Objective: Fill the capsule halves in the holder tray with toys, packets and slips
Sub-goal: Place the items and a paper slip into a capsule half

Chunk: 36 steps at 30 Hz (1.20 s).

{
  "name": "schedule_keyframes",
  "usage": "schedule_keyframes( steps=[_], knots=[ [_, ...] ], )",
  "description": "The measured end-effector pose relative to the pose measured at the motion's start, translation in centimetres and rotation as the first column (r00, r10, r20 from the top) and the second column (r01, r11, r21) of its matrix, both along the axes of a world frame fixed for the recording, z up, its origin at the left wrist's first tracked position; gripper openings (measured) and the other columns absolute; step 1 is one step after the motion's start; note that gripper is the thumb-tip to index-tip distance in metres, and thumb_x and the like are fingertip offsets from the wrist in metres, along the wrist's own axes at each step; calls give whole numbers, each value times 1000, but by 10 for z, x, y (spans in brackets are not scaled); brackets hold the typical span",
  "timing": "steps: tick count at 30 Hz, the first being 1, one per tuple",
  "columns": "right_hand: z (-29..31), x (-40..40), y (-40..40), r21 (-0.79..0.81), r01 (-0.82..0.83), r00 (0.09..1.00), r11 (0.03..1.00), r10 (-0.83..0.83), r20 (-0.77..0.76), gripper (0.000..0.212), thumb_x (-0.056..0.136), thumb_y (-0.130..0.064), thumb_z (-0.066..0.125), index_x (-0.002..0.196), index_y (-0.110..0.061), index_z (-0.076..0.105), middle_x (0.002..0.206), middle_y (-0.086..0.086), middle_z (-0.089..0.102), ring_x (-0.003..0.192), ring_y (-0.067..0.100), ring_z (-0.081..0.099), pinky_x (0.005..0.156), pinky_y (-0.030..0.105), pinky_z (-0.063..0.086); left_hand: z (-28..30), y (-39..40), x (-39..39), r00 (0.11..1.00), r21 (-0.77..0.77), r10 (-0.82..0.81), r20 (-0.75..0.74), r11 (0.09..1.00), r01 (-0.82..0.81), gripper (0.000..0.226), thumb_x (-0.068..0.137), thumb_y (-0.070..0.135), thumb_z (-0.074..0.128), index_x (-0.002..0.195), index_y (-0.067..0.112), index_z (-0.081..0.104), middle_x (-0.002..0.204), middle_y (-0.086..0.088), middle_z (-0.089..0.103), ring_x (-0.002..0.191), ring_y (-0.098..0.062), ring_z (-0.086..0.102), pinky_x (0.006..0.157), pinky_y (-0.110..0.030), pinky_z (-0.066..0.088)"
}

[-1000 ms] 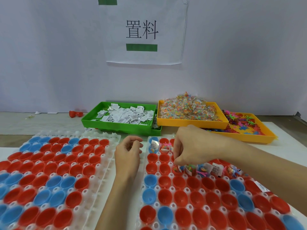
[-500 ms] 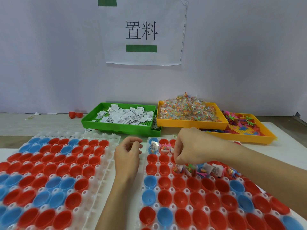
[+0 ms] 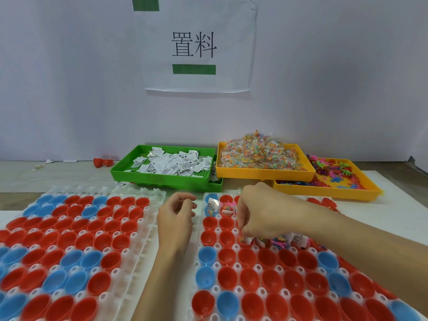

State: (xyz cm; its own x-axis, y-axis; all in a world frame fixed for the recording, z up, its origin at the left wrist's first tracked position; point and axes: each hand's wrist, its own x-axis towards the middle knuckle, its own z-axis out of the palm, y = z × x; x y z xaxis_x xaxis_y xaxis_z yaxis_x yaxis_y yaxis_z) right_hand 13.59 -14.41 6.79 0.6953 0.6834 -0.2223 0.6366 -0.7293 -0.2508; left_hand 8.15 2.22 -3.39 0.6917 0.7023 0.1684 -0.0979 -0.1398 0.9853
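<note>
The right holder tray (image 3: 216, 262) holds red and blue capsule halves. Several in its far rows contain toys, bead packets and slips, such as a filled blue half (image 3: 211, 206). My right hand (image 3: 261, 212) reaches over this tray with its fingers pinched downward on a bead packet (image 3: 243, 238), at the mouth of a red capsule half in the third row. My left hand (image 3: 176, 216) rests between the two trays with its fingers loosely curled. Whether it holds anything is hidden.
A second holder tray (image 3: 148, 228) of empty red and blue halves lies on the left. Behind stand a green tray (image 3: 162, 179) of paper slips, a yellow tray (image 3: 264, 176) of bead packets and a yellow tray (image 3: 328, 192) of plastic toys. Loose red halves (image 3: 103, 162) lie by the wall.
My right hand has dipped slightly, bringing its pinched fingertips down to the red half. My left hand has stayed where it was.
</note>
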Motion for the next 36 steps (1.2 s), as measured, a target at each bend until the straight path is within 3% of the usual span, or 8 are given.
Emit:
schedule_keyframes(
  steps=[5, 10, 12, 15, 20, 24, 29, 36],
  knots=[
    [9, 3, -11, 136, 11, 999, 991, -5, -49, 13, 89, -35, 72, 93, -24, 78, 74, -21, 61, 75, -1, 61, 68, 18, 50, -2, 1, 0, 1000, 1, -1, 2, 1000, 1, 27, 91, 2, 52, 80, 18, 71, 67, 7, 66, 70, -11, 61, 60, -29, 46],
    [23, 26, -53, 350, 136, 990, 927, -142, -9, 14, 92, -41, 64, 92, -34, 76, 84, -19, 70, 79, -6, 64, 65, 10, 43, -3, 0, 0, 1000, 4, 4, 1, 1000, -4, 28, 92, 4, 52, 79, 21, 72, 73, 3, 68, 71, -13, 61, 57, -30, 47],
    [18, 47, -86, 499, 243, 954, 832, -298, 31, 13, 94, -35, 62, 93, -32, 75, 86, -17, 72, 77, -7, 64, 64, 11, 45, -3, -2, 0, 1000, -7, 9, 2, 1000, -9, 29, 93, 6, 52, 79, 22, 72, 75, -1, 68, 71, -16, 62, 58, -33, 49],
    [-3, 83, -143, 681, 439, 827, 586, -559, -52, 15, 97, -22, 59, 98, -28, 72, 91, -4, 74, 80, 9, 69, 76, 34, 56, -3, -6, 0, 1000, -28, 6, 8, 1000, -6, 30, 94, 5, 51, 80, 22, 72, 78, -6, 69, 69, -19, 61, 59, -35, 50],
    [-39, 133, -204, 725, 624, 651, 291, -706, -277, 18, 89, -5, 63, 97, -17, 74, 95, 6, 74, 87, 25, 69, 81, 39, 56, -6, -4, 3, 1000, -21, -7, 30, 1000, 7, 26, 95, -1, 48, 85, 10, 70, 84, -17, 66, 67, -23, 57, 56, -33, 47],
    [-50, 160, -202, 692, 572, 693, 440, -711, -120, 12, 89, -11, 71, 87, -23, 72, 97, 3, 73, 86, 15, 64, 78, 30, 51, -10, 1, 7, 999, -37, -28, 45, 999, 29, 27, 96, -3, 45, 85, 6, 69, 82, -19, 63, 64, -24, 55, 43, -16, 45],
    [-42, 188, -179, 450, 512, 794, 731, -603, 75, 16, 91, -12, 69, 106, -11, 76, 113, 6, 72, 98, 18, 62, 80, 27, 45, -9, 2, 5, 997, -23, -64, 52, 998, 65, 26, 96, -5, 43, 86, 1, 67, 79, -18, 60, 51, -9, 57, 42, -14, 43],
    [-55, 203, -173, 285, 498, 829, 819, -546, 120, 11, 87, -6, 74, 97, -8, 78, 114, 8, 71, 104, 22, 63, 85, 32, 54, -7, -1, 6, 995, -6, -67, 69, 998, 68, 26, 96, -9, 41, 87, -3, 65, 79, -22, 58, 49, -7, 56, 41, -15, 41]
  ],
)
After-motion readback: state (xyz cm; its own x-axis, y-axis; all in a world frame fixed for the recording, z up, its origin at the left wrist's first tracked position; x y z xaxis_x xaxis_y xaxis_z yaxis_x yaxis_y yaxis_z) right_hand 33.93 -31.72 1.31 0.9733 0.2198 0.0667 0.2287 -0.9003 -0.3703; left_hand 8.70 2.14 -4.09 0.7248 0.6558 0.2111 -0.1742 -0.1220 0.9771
